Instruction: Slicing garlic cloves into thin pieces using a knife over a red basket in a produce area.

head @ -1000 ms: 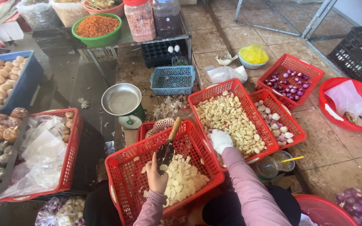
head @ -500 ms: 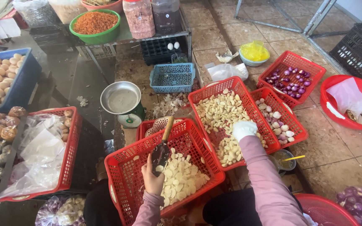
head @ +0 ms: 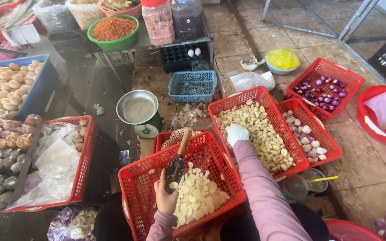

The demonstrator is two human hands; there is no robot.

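Fingers of the gloved right hand [head: 237, 133] curl down narrowly into the heap of pale peeled garlic cloves [head: 258, 134] filling the red plastic mesh basket [head: 264, 96] ahead; whether they already pinch a clove cannot be told. Bare, the left hand [head: 166, 198] is closed around the blade end of a dark wooden-handled knife [head: 178, 160], whose long axis runs up and slightly right, handle pointing away from the person. It sits over the near red basket [head: 132, 187] holding cut white garlic pieces [head: 197, 196]. The clove heap lies directly under the right fingertips, well apart from the left hand, so the right hand is nearer.
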